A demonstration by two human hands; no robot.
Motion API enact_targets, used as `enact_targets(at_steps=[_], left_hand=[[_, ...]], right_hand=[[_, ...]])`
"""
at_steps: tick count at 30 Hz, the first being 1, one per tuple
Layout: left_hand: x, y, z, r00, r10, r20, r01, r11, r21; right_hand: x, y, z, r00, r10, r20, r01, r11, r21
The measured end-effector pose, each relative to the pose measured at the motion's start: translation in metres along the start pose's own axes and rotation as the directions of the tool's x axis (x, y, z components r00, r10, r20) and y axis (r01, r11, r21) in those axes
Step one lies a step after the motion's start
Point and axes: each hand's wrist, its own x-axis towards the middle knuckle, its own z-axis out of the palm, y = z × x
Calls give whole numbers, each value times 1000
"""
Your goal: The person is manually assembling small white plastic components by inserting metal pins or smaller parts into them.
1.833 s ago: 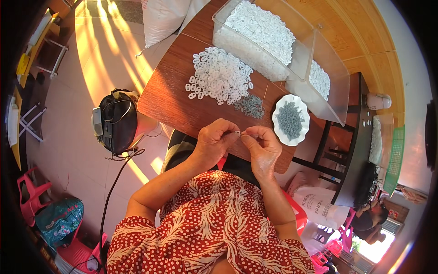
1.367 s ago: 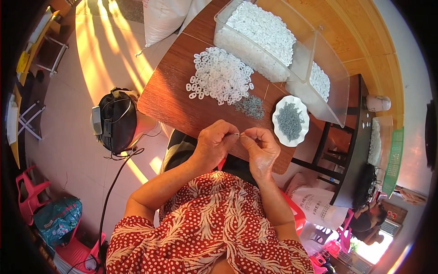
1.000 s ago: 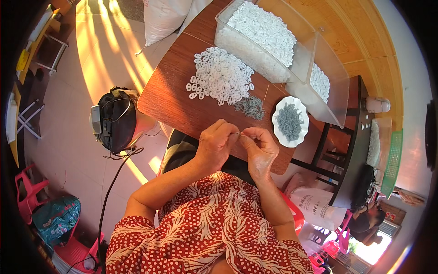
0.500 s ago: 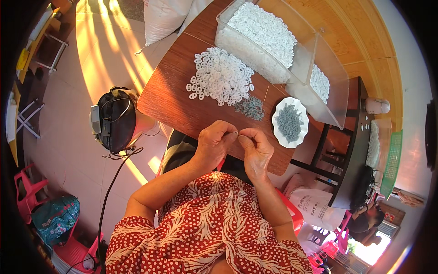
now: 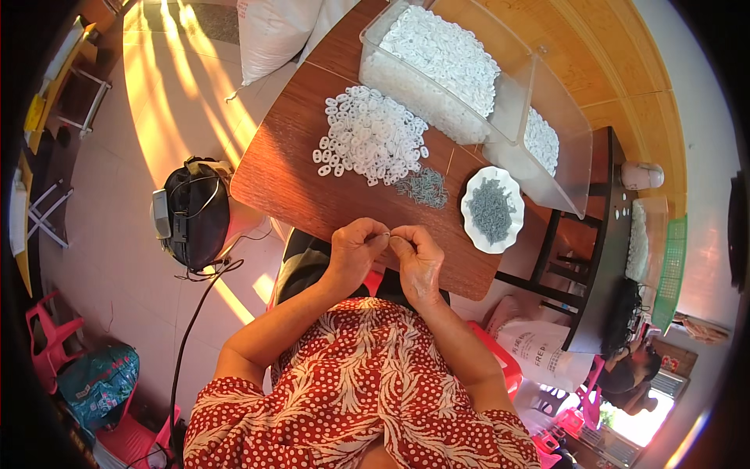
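Note:
My left hand (image 5: pixel 353 254) and my right hand (image 5: pixel 419 264) meet over the near edge of the brown table (image 5: pixel 305 168). Both are closed in a pinch, fingertips against fingertips. A tiny pale bit shows between them, too small to name. Beyond the hands lies a heap of small white oval plastic pieces with holes (image 5: pixel 371 133). Next to that heap is a small tangle of grey-green pieces (image 5: pixel 424 188). To its right, a white scalloped dish (image 5: pixel 473 234) holds more thin grey-green pieces (image 5: pixel 492 209).
A clear plastic bin (image 5: pixel 512 129), divided in two, holds many white pieces at the table's far right. Beside the table stands a dark shelf unit (image 5: pixel 598 289). A black bag (image 5: pixel 199 211) with a cable sits left. Pale sacks (image 5: pixel 277 35) stand at the back; another person (image 5: pixel 625 379) is far right.
Both hands have shifted slightly left in the picture, still pinched together. The table and its things have also moved a little left in view.

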Motion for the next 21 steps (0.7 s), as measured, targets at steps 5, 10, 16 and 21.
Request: enact_targets(at_steps=[5, 10, 16, 21], left_hand=[[4, 6, -2, 996, -85, 42, 88, 992, -86], [13, 5, -10, 980, -177, 89, 194, 952, -238], [19, 10, -26, 976, -218, 28, 218, 945, -243], [20, 12, -34, 968, -250, -16, 238, 939, -248]], right_hand=[[3, 10, 2, 996, -84, -17, 82, 994, -66], [17, 3, -1, 975, -217, 46, 222, 952, -210], [51, 35, -10, 955, -293, -52, 253, 892, -374], [74, 43, 12, 861, -506, 56, 468, 743, -479]])
